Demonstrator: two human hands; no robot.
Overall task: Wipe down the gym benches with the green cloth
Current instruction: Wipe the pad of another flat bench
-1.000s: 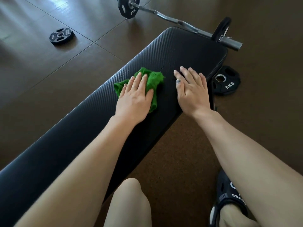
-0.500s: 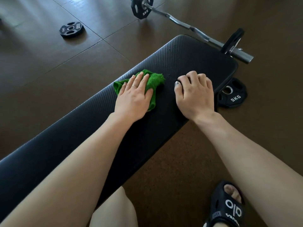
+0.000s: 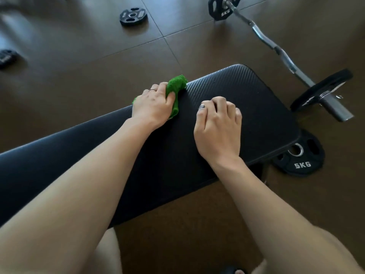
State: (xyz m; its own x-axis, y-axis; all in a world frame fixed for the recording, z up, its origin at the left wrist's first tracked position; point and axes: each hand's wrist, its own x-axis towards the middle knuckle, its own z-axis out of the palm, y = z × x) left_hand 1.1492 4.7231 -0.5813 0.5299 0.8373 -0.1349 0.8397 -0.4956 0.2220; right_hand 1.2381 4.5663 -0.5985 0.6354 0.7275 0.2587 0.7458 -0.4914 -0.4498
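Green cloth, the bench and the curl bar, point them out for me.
green cloth (image 3: 177,83): head view, on the bunched upper fold.
bench (image 3: 256,107): head view, on the bare pad near its end.
curl bar (image 3: 284,56): head view, on the bent steel shaft.

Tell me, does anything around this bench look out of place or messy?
Yes. Loose weight plates lie on the floor: one far left of the bench, one marked 5KG tucked partly under its end. A curl bar lies beside it.

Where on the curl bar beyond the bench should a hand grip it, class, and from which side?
Grip the curl bar on its bare, bent chrome middle, coming down from above. It lies flat on the floor with a plate at each end, so only that section is free, and its bends suit a hand.
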